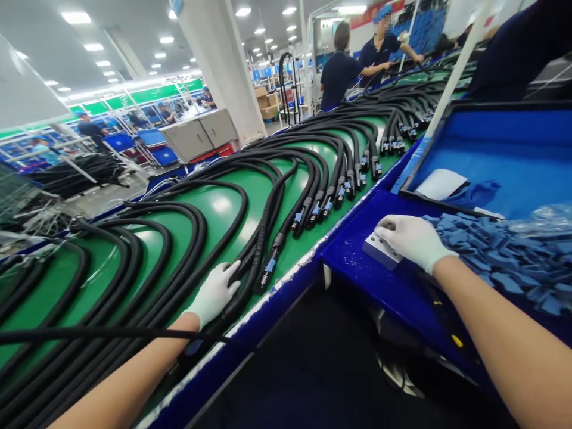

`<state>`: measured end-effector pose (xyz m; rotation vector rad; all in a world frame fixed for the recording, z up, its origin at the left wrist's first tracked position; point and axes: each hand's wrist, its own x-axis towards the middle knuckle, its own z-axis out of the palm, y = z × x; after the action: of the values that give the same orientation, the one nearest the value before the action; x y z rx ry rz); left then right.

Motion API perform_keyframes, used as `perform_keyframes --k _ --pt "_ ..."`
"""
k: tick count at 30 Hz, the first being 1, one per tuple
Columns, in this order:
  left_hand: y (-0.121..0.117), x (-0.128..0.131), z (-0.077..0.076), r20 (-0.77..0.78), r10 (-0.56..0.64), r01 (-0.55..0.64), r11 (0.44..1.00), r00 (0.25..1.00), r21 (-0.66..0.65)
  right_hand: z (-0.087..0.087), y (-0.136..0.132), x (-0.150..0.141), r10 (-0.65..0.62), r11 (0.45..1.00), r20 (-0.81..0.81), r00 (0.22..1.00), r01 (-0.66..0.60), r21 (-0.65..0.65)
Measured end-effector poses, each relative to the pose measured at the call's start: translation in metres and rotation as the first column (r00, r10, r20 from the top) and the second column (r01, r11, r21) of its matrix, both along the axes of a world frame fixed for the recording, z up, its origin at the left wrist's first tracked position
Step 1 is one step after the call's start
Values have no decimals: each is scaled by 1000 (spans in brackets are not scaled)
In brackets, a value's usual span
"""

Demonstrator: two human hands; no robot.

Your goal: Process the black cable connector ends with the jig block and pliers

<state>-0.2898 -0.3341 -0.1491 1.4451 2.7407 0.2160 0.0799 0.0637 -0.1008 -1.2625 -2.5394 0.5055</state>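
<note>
My left hand (215, 296), in a white glove, lies over a black corrugated hose (258, 250) near the belt's front edge, thumb and forefinger around it. Part of the hose is hidden beneath the hand. The nearest hose end (267, 275) carries a light-blue piece and a metal tip. To the right, my gloved right hand (409, 237) has its fingers curled and pinched at the top of a grey metal block (382, 251) with holes in it. This block rests on a blue surface (346, 253). Any small part between those fingertips is hidden.
Many curved black hoses (194, 223) cover the green belt (218, 205). Blue foam pieces (504, 256) are heaped beside my right hand, below a blue bin (504, 155). A white post (456, 74) rises beside the bin. Two co-workers (338, 74) stand farther along the belt.
</note>
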Motion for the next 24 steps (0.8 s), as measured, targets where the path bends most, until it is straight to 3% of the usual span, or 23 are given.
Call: perform_keyframes --k 3,6,8,10,13,16,19,21,24 --pt "51 -2 -6 -12 17 -16 998 1000 61 2 -5 -2 -25 999 2 1000 24 25" --pt "104 -14 4 1 70 -70 994 998 87 3 -9 0 -28 999 -10 1000 28 22" --pt "123 -18 14 23 42 -43 997 999 57 3 -12 4 -9 1000 -29 1000 9 22" --pt "122 -16 23 37 -15 15 1000 999 -2 1 -14 9 21 999 -63 998 -19 33" --pt "90 -4 28 38 -52 56 992 998 -110 -4 -15 14 54 998 -112 992 -49 50" --pt "57 7 30 64 -8 21 978 998 -209 -7 -13 13 45 998 -102 994 -40 51" --pt "45 6 41 169 52 -1 958 984 -287 -3 -14 14 25 999 -79 997 -23 26" --pt "46 -3 63 269 63 19 957 961 -290 6 -21 16 21 998 -148 989 -29 -48" --pt "54 -18 113 395 33 41 983 918 -179 22 -48 16 52 982 -325 944 -107 -153"
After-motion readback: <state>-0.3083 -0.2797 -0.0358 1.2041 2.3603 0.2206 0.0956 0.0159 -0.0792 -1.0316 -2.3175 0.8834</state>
